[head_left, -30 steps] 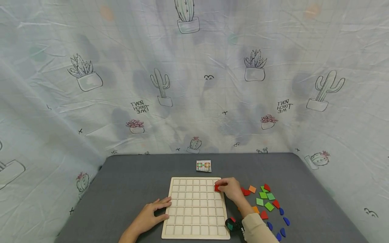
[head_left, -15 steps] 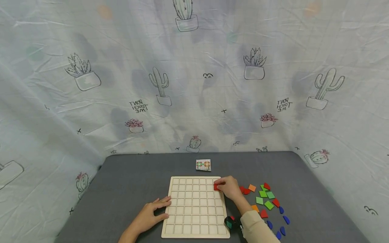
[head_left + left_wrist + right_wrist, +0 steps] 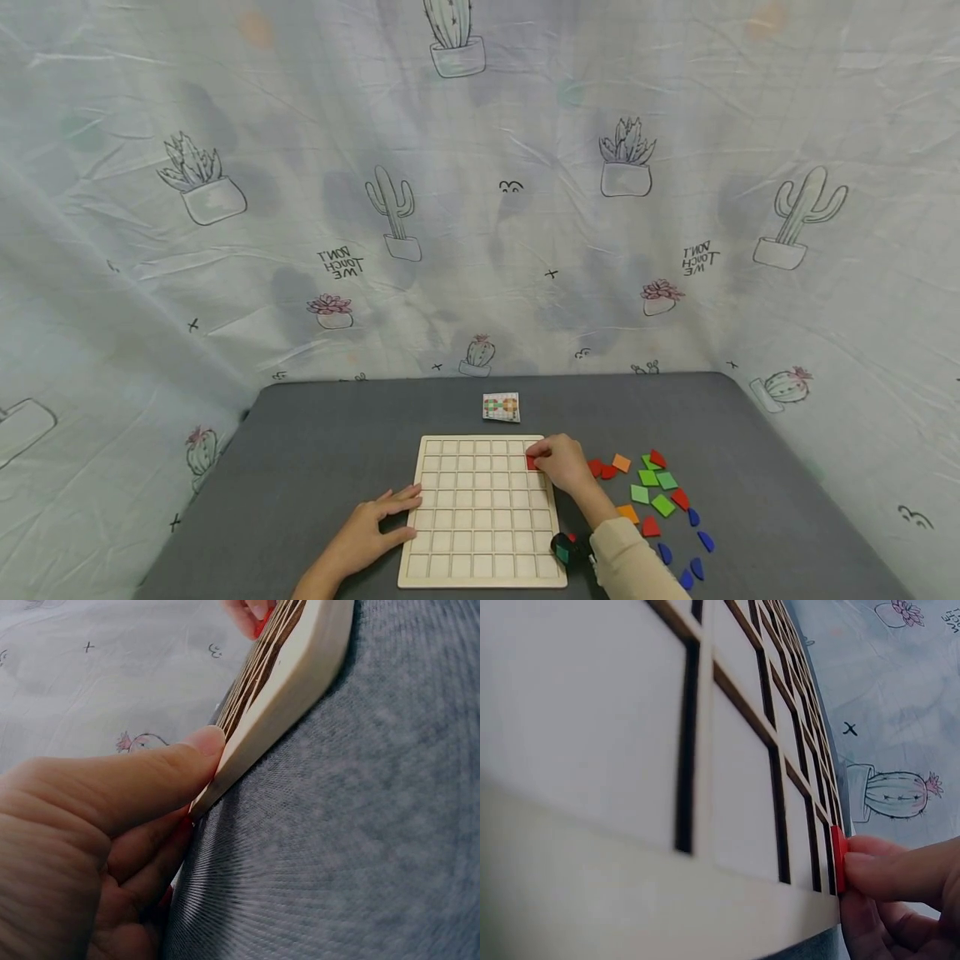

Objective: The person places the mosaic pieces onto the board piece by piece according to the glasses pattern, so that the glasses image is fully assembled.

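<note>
A pale wooden board point(image 3: 482, 522) with a grid of square recesses lies on the grey table. My left hand point(image 3: 367, 529) rests on the board's left edge, fingers and thumb spread apart. In the left wrist view, the left thumb point(image 3: 169, 776) presses on the wooden rim. At the far right corner, my right hand point(image 3: 566, 467) pinches a small red tile point(image 3: 531, 463) between thumb and fingertips. The right wrist view has this red tile point(image 3: 838, 859) standing up at a recess beside the rim; its lower part is hard to make out.
Behind the board lies a small card point(image 3: 500, 407) with a coloured pattern. Right of the board are scattered green squares point(image 3: 663, 506), orange squares point(image 3: 621, 462), red pieces point(image 3: 651, 527) and blue half-rounds point(image 3: 705, 542). A black device point(image 3: 564, 548) sits by the right sleeve.
The right hand stays at the same corner, and slightly less of the red tile shows under its fingers. The left hand keeps its place; the head view drifts a little.
</note>
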The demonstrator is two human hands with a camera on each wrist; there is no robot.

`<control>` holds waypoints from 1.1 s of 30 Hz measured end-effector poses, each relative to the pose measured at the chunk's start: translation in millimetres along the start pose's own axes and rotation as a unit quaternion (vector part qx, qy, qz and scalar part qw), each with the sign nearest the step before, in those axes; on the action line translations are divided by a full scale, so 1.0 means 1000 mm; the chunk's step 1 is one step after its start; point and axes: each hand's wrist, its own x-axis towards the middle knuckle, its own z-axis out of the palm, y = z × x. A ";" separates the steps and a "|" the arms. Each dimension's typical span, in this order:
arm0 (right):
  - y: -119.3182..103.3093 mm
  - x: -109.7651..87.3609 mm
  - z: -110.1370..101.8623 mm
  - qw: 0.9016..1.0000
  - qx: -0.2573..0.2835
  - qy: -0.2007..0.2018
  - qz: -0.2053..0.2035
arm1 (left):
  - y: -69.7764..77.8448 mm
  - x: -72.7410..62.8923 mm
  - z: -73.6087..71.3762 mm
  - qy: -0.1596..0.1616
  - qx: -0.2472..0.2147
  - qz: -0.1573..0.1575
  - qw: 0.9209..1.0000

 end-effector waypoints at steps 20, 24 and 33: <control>-0.001 -0.016 -0.028 0.994 0.101 -0.008 0.040 | -0.002 -0.002 0.000 -0.001 -0.014 -0.003 1.000; 0.007 -0.022 -0.038 0.994 0.102 0.002 0.047 | -0.002 -0.003 0.000 0.002 -0.012 -0.002 1.000; 0.028 -0.044 -0.063 0.993 0.101 0.020 0.051 | 0.001 0.000 -0.001 -0.008 -0.006 -0.013 1.000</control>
